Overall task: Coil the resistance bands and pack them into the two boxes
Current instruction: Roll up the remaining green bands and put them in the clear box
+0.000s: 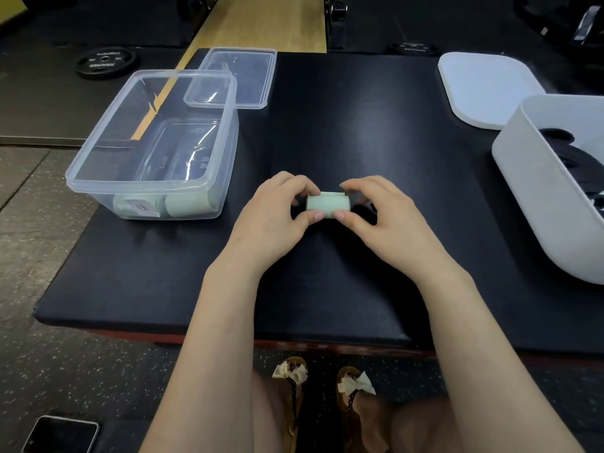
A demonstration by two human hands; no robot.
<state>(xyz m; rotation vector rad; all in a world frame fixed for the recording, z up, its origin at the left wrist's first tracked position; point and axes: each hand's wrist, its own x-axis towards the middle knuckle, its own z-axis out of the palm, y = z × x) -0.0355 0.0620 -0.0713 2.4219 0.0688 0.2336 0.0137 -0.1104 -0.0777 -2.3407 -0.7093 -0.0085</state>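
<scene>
A pale green resistance band (327, 206), rolled into a tight coil, lies at the middle of the black padded bench (359, 125). My left hand (277, 212) pinches its left end and my right hand (376, 214) pinches its right end, thumbs on the near side. A clear plastic box (150, 148) stands at the left with two pale green coiled bands (186, 204) in its near corner. A white box (536, 191) at the right edge holds black coiled bands (568, 155).
A clear lid (235, 76) lies behind the clear box, and a white lid (487, 86) behind the white box. Weight plates (104, 60) rest on the floor at the far left. A phone (60, 434) lies on the floor at the bottom left.
</scene>
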